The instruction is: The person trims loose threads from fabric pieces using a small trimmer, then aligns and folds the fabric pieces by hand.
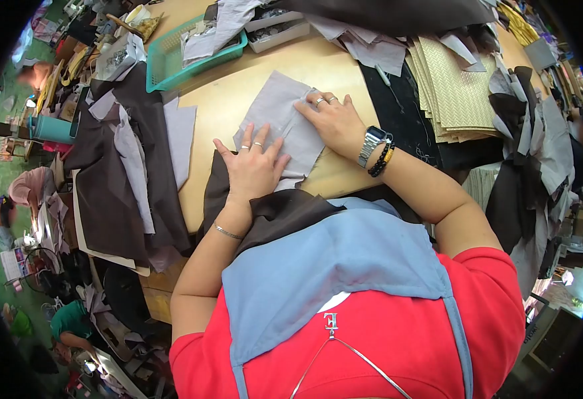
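Note:
A light grey piece of fabric [275,100] lies flat on the pale wooden table [218,106] in front of me. My left hand [255,166] rests on its lower left part, fingers spread. On its upper right edge lies my right hand [331,120], fingers stretched out and the fingertips touching the cloth. Whether anything small is under the right fingertips, I cannot tell. Dark brown material [278,219] is bunched at the table's near edge, beside my left wrist and against my blue apron [331,259].
A green plastic basket [165,81] and a white tray [279,36] stand at the back. Dark cloth [118,193] hangs at the left. Woven-textured yellowish sheets [457,86] are stacked at the right, near a white pen-like tool [383,74]. Other people work at far left.

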Demonstrator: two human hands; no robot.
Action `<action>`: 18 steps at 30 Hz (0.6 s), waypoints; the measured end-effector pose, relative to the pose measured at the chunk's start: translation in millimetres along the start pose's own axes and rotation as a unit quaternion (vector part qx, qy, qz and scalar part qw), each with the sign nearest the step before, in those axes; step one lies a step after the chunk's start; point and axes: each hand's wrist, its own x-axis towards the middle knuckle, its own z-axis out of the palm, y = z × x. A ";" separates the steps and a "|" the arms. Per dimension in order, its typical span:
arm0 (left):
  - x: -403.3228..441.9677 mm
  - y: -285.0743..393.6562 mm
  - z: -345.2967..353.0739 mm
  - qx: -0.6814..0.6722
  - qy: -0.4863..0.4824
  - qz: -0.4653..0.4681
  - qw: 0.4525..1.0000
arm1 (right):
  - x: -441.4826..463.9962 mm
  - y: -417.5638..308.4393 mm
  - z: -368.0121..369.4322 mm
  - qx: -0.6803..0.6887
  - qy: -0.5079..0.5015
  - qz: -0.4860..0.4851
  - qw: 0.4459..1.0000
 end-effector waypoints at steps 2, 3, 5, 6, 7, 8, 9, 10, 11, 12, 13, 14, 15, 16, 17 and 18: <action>1.0 0.1 -0.8 -0.005 0.002 -0.001 1.000 | 0.4 1.3 1.2 0.005 0.010 -0.007 1.000; 0.1 0.2 -0.5 -0.006 0.004 -0.001 1.000 | -1.6 4.3 4.1 0.019 0.015 -0.013 1.000; 0.8 -0.9 0.0 -0.008 0.004 -0.003 1.000 | -2.5 7.4 7.7 0.026 0.027 -0.021 0.999; 0.3 -0.6 0.1 -0.010 0.001 -0.005 1.000 | -4.2 7.7 9.5 0.022 0.034 -0.021 0.999; -0.9 -0.1 0.5 -0.011 -0.003 -0.007 1.000 | -5.8 7.4 11.0 0.018 0.040 -0.020 0.999; -1.7 0.2 1.0 -0.011 -0.002 -0.007 1.000 | -6.1 6.8 11.7 0.024 0.039 -0.014 0.999; -1.5 0.2 1.1 -0.011 -0.001 -0.007 1.000 | -5.2 6.4 11.7 0.030 0.039 -0.008 0.999; -0.6 0.0 1.0 -0.010 0.002 -0.007 1.000 | -3.5 6.4 11.2 0.035 0.040 -0.002 0.999; -0.2 0.1 0.5 -0.009 -0.003 -0.009 1.000 | -2.6 6.2 12.3 0.031 0.044 0.002 0.999; -0.3 0.4 -0.3 -0.009 -0.008 -0.011 1.000 | -2.3 5.9 14.6 0.025 0.049 0.005 0.998; -0.2 0.5 -1.0 -0.008 -0.012 -0.013 1.000 | -2.0 5.8 15.5 0.020 0.054 0.009 0.998; -0.3 0.6 -1.5 -0.008 -0.012 -0.012 1.000 | -2.4 5.9 14.9 0.025 0.052 0.011 0.998; -0.7 0.5 -1.6 -0.008 -0.012 -0.012 1.000 | -3.3 6.1 14.1 0.031 0.050 0.013 0.998; -0.5 0.2 -1.2 -0.009 -0.012 -0.013 1.000 | -2.9 6.8 13.8 0.037 0.047 0.014 0.998; 0.0 -0.3 -0.4 -0.010 -0.011 -0.014 1.000 | -1.5 7.9 14.6 0.024 0.057 0.011 0.998; -0.7 -0.5 0.3 -0.012 -0.012 -0.014 1.000 | -1.2 8.5 16.2 0.012 0.065 0.010 0.998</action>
